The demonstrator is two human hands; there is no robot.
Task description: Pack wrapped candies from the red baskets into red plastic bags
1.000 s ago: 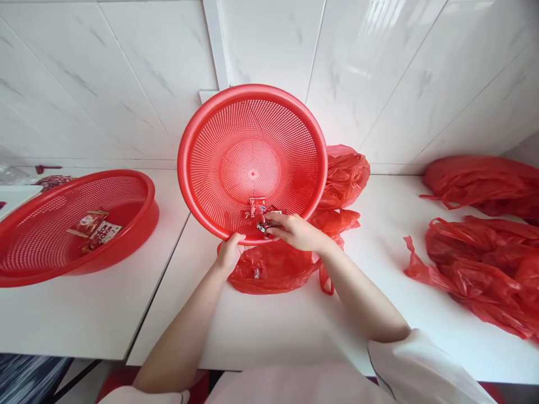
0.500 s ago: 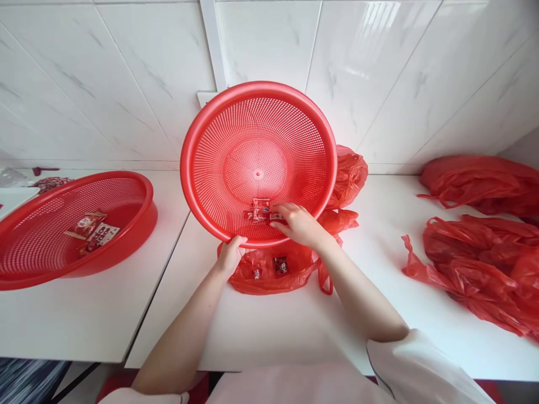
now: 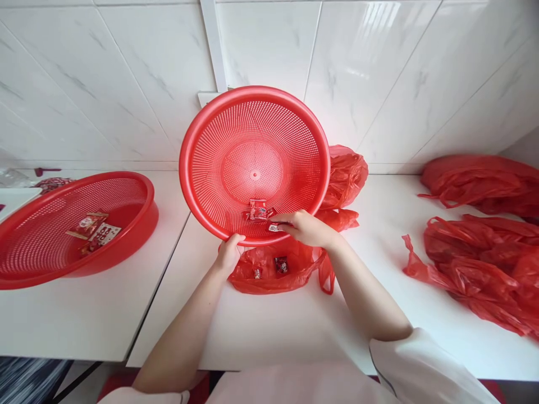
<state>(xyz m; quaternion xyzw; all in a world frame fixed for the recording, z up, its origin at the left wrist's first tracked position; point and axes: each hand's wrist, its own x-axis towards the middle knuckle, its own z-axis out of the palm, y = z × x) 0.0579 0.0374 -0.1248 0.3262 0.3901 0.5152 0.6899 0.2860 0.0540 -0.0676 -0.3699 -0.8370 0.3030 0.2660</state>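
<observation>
A red plastic colander basket is tilted toward me, its near rim above an open red plastic bag. My left hand grips that near rim, thumb over the edge. At the basket's lower right, my right hand pinches a small red candy packet with white lettering. Other small red packets lie low inside the basket, left of my right fingers. Inside the bag I see a dark wrapped candy and a smaller wrapped piece.
A second red basket with several packets stands on the left table. Bunched red bags lie at the right, and another bag sits behind the tilted basket. A tiled wall rises behind.
My right hand has drawn slightly right and toward me with the packet, which now shows white lettering. The tilted basket has shifted a little left and lower at its top.
</observation>
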